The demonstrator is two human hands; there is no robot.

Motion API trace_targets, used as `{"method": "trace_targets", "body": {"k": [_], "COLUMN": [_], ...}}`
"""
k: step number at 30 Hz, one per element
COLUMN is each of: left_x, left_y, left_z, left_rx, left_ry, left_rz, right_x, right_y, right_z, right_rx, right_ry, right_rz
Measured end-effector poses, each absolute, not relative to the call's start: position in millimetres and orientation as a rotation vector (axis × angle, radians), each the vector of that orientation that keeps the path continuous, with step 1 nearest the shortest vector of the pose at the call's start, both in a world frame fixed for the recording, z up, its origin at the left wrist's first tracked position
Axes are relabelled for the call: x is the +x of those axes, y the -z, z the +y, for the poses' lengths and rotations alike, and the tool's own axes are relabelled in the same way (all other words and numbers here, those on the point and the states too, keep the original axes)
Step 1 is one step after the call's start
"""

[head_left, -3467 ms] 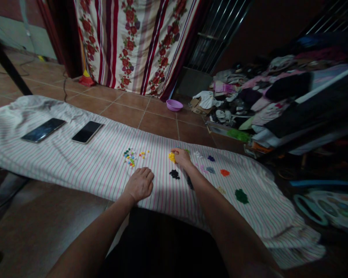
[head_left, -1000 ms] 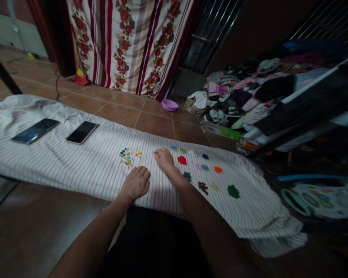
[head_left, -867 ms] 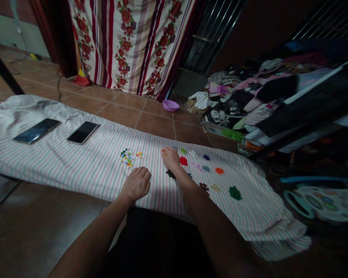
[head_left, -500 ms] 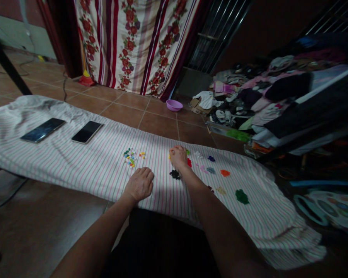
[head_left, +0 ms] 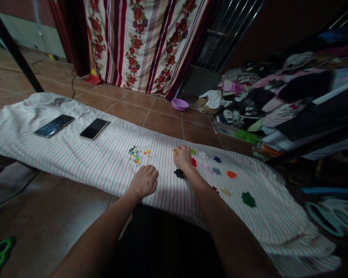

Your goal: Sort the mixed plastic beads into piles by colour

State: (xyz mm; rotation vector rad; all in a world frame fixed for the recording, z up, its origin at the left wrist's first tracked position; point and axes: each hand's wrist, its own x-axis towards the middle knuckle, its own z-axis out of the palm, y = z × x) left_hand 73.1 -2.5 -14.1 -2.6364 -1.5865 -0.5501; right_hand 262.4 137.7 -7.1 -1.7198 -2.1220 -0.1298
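Observation:
On the striped cloth [head_left: 104, 170] my left hand [head_left: 145, 181] rests with fingers curled, just below a mixed pile of small coloured pieces [head_left: 135, 155]. A few orange and yellow pieces [head_left: 147, 153] lie beside that pile. My right hand [head_left: 182, 156] is bent down over a spot of yellow pieces [head_left: 174, 153], its fingers together; whatever is between the fingertips is too small to make out. Close to it lie black pieces [head_left: 179, 173], red pieces [head_left: 194, 162] and light green pieces [head_left: 192, 151].
Farther right are white [head_left: 203, 155], purple [head_left: 217, 159], orange [head_left: 231, 174] and dark green [head_left: 248, 199] piles. Two phones [head_left: 54, 126] [head_left: 94, 128] lie at left. A purple basin [head_left: 180, 104] and heaped clothes [head_left: 258, 96] are beyond the cloth.
The view has shifted, so the cloth and everything on it appear slightly to the right. My right hand stays by the yellow pieces, and my left hand still rests on the cloth.

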Motion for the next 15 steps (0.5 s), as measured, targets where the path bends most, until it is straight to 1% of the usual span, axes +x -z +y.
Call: {"method": "trace_targets", "body": {"k": [4, 8, 15], "left_x": [72.9, 72.6, 73.2], "left_y": [14.0, 14.9, 19.8], "left_z": [-3.4, -4.5, -3.2], "left_rx": [-2.634, -2.624, -2.607], "left_ry": [0.543, 0.550, 0.603], "left_rz": [-1.590, -1.583, -1.594], "right_x": [250.1, 223.8, 176.3], "right_y": [1.7, -1.7, 7.3], "right_z": [132.7, 125.6, 109.7], "right_rx": [-1.639, -1.539, -1.345], "right_ry": [0.040, -0.128, -0.361], "right_rz": [-2.167, -2.246, -2.280]}}
